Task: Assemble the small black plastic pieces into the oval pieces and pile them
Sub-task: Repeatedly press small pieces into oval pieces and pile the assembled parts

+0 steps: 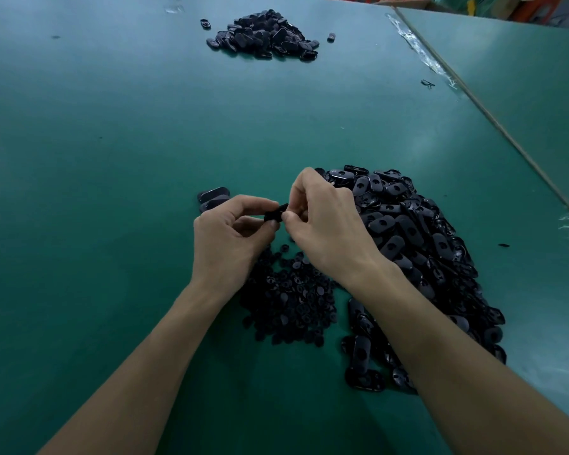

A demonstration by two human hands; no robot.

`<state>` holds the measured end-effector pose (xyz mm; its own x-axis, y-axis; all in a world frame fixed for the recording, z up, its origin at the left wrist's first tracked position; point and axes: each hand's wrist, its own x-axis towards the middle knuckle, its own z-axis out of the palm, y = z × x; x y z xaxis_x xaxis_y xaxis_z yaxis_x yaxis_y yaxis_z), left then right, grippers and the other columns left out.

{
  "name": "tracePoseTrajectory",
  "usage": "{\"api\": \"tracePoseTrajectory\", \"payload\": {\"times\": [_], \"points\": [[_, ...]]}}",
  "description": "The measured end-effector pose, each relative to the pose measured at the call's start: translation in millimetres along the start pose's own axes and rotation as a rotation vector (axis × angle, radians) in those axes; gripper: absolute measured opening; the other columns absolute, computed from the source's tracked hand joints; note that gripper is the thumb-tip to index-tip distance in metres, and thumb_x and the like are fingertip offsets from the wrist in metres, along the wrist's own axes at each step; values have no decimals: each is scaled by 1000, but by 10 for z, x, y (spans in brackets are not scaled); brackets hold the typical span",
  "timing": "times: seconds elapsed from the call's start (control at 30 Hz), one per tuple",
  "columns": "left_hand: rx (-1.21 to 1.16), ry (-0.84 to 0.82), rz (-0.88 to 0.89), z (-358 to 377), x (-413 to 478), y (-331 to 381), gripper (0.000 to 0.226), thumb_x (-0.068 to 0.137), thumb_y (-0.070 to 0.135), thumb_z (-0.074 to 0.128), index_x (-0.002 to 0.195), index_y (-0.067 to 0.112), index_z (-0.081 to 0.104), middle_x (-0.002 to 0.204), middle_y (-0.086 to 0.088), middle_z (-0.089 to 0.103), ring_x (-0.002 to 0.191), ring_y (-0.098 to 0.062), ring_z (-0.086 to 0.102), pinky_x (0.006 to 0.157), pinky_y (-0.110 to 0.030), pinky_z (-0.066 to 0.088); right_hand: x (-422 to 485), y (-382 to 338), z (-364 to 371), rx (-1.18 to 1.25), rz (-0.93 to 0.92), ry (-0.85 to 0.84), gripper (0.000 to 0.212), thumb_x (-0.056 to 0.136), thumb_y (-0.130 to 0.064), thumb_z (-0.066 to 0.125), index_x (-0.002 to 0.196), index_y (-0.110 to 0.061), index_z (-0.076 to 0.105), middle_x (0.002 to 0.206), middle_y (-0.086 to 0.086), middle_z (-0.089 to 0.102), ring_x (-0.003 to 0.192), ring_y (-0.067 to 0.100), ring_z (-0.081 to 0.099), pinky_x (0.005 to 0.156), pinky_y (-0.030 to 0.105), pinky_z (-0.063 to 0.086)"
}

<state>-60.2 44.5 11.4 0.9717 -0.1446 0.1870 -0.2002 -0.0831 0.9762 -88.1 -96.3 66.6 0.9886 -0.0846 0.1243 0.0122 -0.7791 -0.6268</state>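
Note:
Both hands meet above the green table [112,159] and pinch one black plastic piece [275,212] between their fingertips. My left hand [230,238] holds it from the left, my right hand [322,224] from the right. Whether it is an oval piece, a small piece or both joined is hidden by the fingers. Below the hands lies a heap of small black pieces [289,307]. To the right is a large heap of black oval pieces with holes [421,244]. Just left of the hands lie a few oval pieces [212,197].
At the far end of the table sits another pile of black pieces [266,36], with two loose ones beside it. A taped seam [421,50] and a table edge run diagonally along the right. A second green surface [523,77] lies beyond it.

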Motion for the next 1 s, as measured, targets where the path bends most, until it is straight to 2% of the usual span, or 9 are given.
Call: {"api": "tracePoseTrajectory", "payload": {"times": [0.1, 0.3, 0.43, 0.57, 0.67, 0.7, 0.8, 0.87, 1.0], "points": [[10, 21, 3, 2, -1, 2, 31, 81, -5, 76, 90, 25, 74, 85, 8, 78, 72, -12, 74, 70, -27, 60, -2, 3, 7, -14, 10, -17, 27, 92, -10, 64, 79, -24, 45, 76, -2, 56, 67, 11, 53, 54, 23, 39], [-20, 0, 9, 18, -4, 3, 28, 82, -2, 78, 94, 22, 73, 89, 8, 77, 81, -11, 74, 78, -24, 58, 14, 25, -15, 60, 65, 30, 31, 88, -12, 74, 72, -23, 51, 76, -1, 65, 70, 12, 62, 61, 22, 50], [7, 10, 34, 4, 7, -9, 24, 83, 5, 80, 90, 27, 72, 84, 12, 76, 78, -7, 73, 74, -18, 56, 1, -6, -11, 41, 25, -1, 33, 90, -4, 69, 71, -26, 53, 74, -3, 64, 69, 11, 66, 63, 28, 56], [38, 27, 39, -21, 29, -46, 20, 83, 7, 80, 90, 24, 72, 82, 10, 75, 76, -8, 72, 73, -20, 56, 13, -6, -49, 62, -15, -89, 23, 91, -4, 67, 78, -22, 61, 79, -1, 68, 73, 13, 69, 68, 33, 58], [-3, 28, 8, -36, 60, -68, 25, 84, 1, 78, 88, 24, 70, 81, 10, 74, 77, -9, 72, 74, -21, 55, 36, 34, -66, 85, -33, -68, 9, 89, -10, 73, 87, -18, 67, 85, -4, 69, 80, 9, 66, 76, 28, 56], [-33, 21, -12, -37, 69, -69, 26, 84, 0, 77, 88, 24, 69, 80, 10, 74, 77, -8, 71, 73, -20, 55, 46, 48, -63, 76, -32, -55, 8, 89, -13, 73, 94, -18, 69, 91, -5, 69, 84, 7, 65, 79, 24, 54], [-142, -38, -59, -31, 74, -62, 29, 86, -5, 74, 92, 23, 67, 80, 7, 76, 73, -5, 69, 69, -18, 54, 72, 82, -41, 69, -20, -84, 23, 93, -16, 69, 115, -17, 73, 106, -3, 72, 93, 5, 66, 89, 20, 52], [-190, -66, -75, -29, 68, -62, 29, 86, -6, 73, 95, 20, 67, 82, 5, 77, 73, -7, 68, 70, -18, 55, 81, 102, -40, 108, -10, -100, 22, 93, -12, 68, 113, -17, 76, 102, -4, 76, 93, 2, 68, 91, 18, 53], [-236, -65, -98, -41, 65, -71, 29, 85, -5, 75, 100, 19, 67, 85, 0, 78, 74, -12, 71, 72, -22, 58, 104, 181, -56, 172, 21, -123, 17, 90, -12, 72, 106, -16, 78, 89, -10, 75, 82, -5, 69, 82, 14, 54]]}}
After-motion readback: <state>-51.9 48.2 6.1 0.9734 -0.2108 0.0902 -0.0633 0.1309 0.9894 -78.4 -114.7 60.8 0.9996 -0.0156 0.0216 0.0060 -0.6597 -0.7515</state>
